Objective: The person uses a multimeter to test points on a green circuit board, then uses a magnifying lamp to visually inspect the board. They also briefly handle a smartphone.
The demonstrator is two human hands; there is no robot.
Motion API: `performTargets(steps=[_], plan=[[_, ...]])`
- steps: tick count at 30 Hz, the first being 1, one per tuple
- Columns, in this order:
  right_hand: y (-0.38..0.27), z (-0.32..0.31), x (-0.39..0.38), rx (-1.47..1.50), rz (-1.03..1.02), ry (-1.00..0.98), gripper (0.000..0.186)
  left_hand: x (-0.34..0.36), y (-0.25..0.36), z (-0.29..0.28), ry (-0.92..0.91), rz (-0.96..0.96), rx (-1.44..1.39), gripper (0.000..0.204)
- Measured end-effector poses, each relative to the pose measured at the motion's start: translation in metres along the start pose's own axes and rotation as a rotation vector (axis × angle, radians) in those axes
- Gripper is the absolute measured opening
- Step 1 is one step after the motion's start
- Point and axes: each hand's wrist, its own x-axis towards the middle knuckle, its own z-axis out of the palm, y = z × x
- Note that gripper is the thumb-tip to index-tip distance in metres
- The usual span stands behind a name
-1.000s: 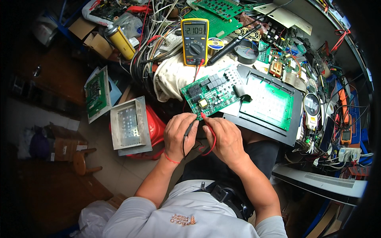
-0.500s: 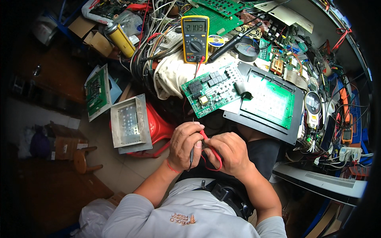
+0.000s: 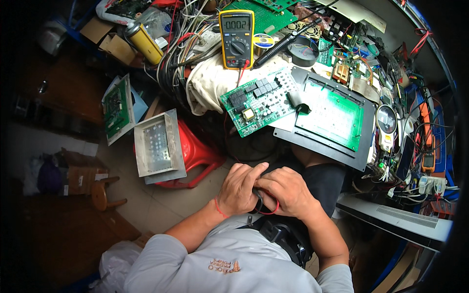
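Note:
In front of my belly my hands meet, fingers curled together. My left hand [image 3: 239, 188] is closed on the black test probe, whose body is hidden by the fingers; a black lead [image 3: 257, 202] curves below. My right hand [image 3: 288, 190] is closed on the red test probe, also hidden, and its red lead [image 3: 277, 206] loops under the palm. Both leads plug into a yellow multimeter [image 3: 237, 46] lying on the bench beyond, its display lit. Between hands and meter lies a green circuit board [image 3: 261, 102] with black relays, apart from both hands.
A dark frame [image 3: 337, 158] with a lit green board adjoins the circuit board at right. At left, a metal box [image 3: 159, 149] rests on a red stool [image 3: 198, 151]. White cloth [image 3: 207, 90], tangled cables [image 3: 188, 53] and a yellow spray can [image 3: 145, 44] crowd the bench.
Both hands have drawn closer together and turned, so the probes that showed before are now covered by fingers. The multimeter's reading has dropped to nearly zero. The whole view has shifted slightly.

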Motion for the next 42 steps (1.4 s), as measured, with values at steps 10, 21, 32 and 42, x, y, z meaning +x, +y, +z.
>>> performTargets(steps=[10,21,32,42], plan=[[0.001,-0.001,-0.014,-0.029,-0.013,0.034,0.033,0.005,0.007,0.003,-0.095,-0.063,-0.156,0.071],[-0.007,-0.011,-0.011,0.046,-0.023,0.206,0.031,0.011,-0.003,-0.01,-0.105,-0.086,-0.232,0.05],[-0.007,-0.02,-0.022,-0.024,0.0,0.226,0.025,0.016,-0.002,-0.009,0.021,-0.103,-0.182,0.03],[-0.005,-0.022,-0.032,-0.07,0.046,0.273,0.021,0.005,-0.04,-0.006,0.291,-0.45,-0.003,0.033]])
